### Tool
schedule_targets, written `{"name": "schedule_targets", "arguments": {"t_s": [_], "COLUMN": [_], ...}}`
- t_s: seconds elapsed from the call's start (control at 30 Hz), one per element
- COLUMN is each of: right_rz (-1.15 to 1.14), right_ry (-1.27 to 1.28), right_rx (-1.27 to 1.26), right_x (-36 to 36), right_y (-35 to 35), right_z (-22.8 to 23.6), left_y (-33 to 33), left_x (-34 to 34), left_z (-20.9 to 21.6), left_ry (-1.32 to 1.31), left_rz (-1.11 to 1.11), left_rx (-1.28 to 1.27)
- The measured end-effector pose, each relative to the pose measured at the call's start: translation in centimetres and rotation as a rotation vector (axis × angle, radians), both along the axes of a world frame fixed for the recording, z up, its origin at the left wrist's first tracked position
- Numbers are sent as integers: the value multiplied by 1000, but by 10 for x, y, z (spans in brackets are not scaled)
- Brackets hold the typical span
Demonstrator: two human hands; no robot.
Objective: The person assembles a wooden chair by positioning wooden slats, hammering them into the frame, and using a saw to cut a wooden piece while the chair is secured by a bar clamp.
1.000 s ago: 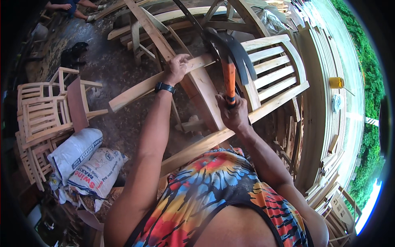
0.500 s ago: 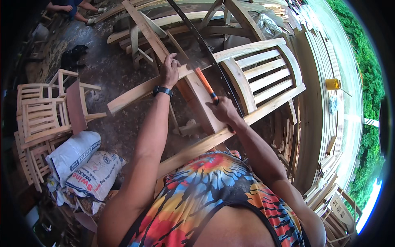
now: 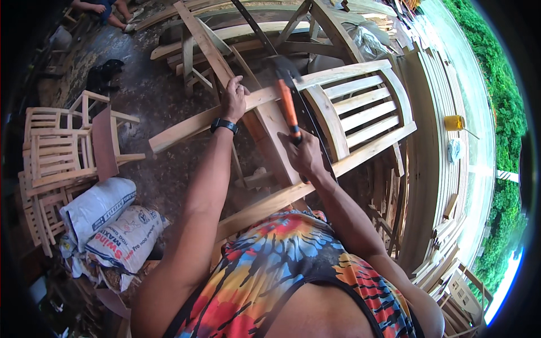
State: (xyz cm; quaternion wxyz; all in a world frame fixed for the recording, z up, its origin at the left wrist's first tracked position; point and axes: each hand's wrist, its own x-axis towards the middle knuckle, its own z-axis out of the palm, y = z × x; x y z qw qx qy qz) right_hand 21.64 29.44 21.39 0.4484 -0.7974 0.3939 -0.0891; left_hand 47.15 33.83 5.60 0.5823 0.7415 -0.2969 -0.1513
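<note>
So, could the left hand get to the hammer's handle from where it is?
Probably yes. The left hand rests on the wooden rail, close beside the hammer in the right hand; only open rail lies between, and the upper handle is bare.

Sleeveless tie-dye top — orange, blue, red swirls, black trim; black wristband on left wrist — arms bare

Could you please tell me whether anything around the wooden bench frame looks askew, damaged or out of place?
Nothing looks damaged. The unfinished slatted wooden bench frame lies tipped on its side, and two white printed sacks lie slumped on the floor beside the stacked small wooden chairs.
</note>
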Motion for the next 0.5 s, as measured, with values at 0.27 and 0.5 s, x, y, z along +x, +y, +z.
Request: {"name": "schedule_targets", "arguments": {"t_s": [0.27,0.5], "right_rz": [159,75], "right_ry": [209,385], "right_rx": [1,94], "right_x": [1,-11], "right_y": [-24,-21], "right_z": [-24,-69], "left_y": [-6,-10], "left_x": [4,-4], "left_z": [-1,5], "left_ry": [3,-59], "left_rz": [5,3], "left_rx": [-22,5]}}
